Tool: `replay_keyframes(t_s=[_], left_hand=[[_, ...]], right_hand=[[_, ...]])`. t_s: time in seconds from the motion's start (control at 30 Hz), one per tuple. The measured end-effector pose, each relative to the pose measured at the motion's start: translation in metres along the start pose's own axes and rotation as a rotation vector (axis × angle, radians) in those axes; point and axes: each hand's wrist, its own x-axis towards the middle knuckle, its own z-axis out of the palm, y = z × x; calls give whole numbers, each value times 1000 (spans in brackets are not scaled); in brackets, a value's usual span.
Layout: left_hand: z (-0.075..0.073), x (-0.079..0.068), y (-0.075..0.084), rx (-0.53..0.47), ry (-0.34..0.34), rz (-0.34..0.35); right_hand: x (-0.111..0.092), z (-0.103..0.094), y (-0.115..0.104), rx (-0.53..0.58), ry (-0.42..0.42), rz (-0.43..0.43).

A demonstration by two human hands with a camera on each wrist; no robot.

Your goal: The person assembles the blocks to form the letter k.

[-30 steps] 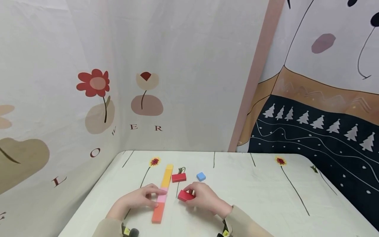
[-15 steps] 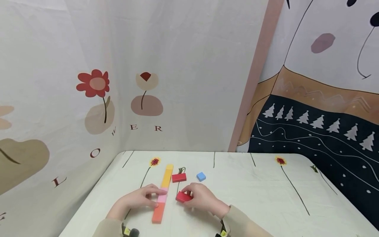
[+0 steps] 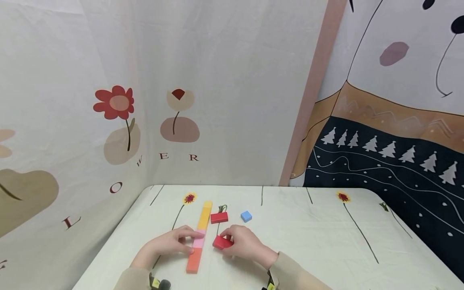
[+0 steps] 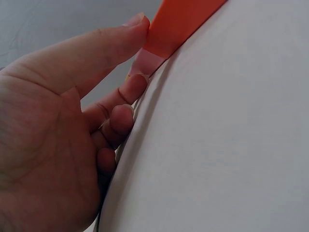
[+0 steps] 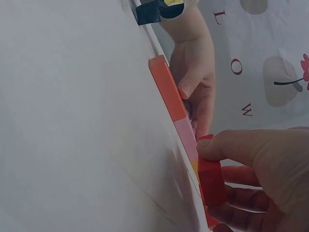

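A straight row of blocks lies on the table, with an orange block (image 3: 193, 262) at the near end. Beyond it come a pink block (image 3: 198, 243), an amber block (image 3: 204, 219) and a yellow block (image 3: 207, 204). My left hand (image 3: 170, 243) rests against the row's left side, its thumb at the orange block and index finger at the pink one. Just right of the row, my right hand (image 3: 246, 244) pinches a red block (image 5: 212, 179) between thumb and fingers. In the right wrist view this block overlaps the row's far part.
A second red block (image 3: 219, 218) lies beside the row's far half. To its right sits a small blue block (image 3: 246, 216). The white tabletop (image 3: 297, 237) has printed flowers, and a patterned curtain (image 3: 232, 100) hangs behind it.
My right hand has moved slightly left and nearer to me with the red block, closing toward the row. The left hand and the row have stayed still.
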Motion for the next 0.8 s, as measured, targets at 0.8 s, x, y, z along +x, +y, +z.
replay_keyframes(t_s=[0.8], left_hand=[[1, -4, 5, -5, 17, -23]], right_hand=[[3, 10, -8, -39, -47, -34]])
